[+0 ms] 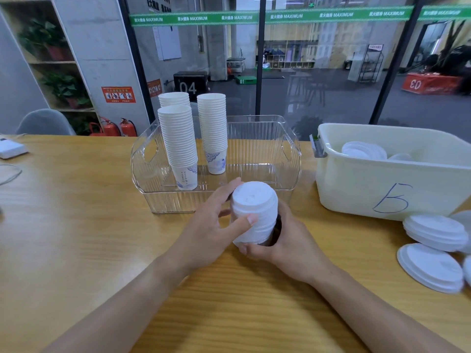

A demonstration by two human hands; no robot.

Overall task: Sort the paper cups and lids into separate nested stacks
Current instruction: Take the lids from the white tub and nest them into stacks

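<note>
**Both hands on a nested lid stack, mid-table**

Stack of white lids (254, 212) held above the wooden table (76, 225), just in front of the clear bin (290, 154). Left hand (216, 225) wraps its near-left side: thumb pressed across the stack's front, fingers curled round the far side, tips hidden. Right hand (285, 238) cups it from below and right; fingers go under the stack, mostly out of sight. Dark gap shows between the stack's bottom and the right palm; can't tell what it is.

Clear bin holds three tall stacks of paper cups (178, 143); the rear one is largely hidden behind the front-left stack. White tub (382, 189) marked "5" at right, loose lids inside (362, 150), only partly visible over the rim. More lid piles (433, 233) lie on the table right of the hands, some cut off by the frame edge, blurred. White device (11, 149) at far left, partly cropped.
</note>
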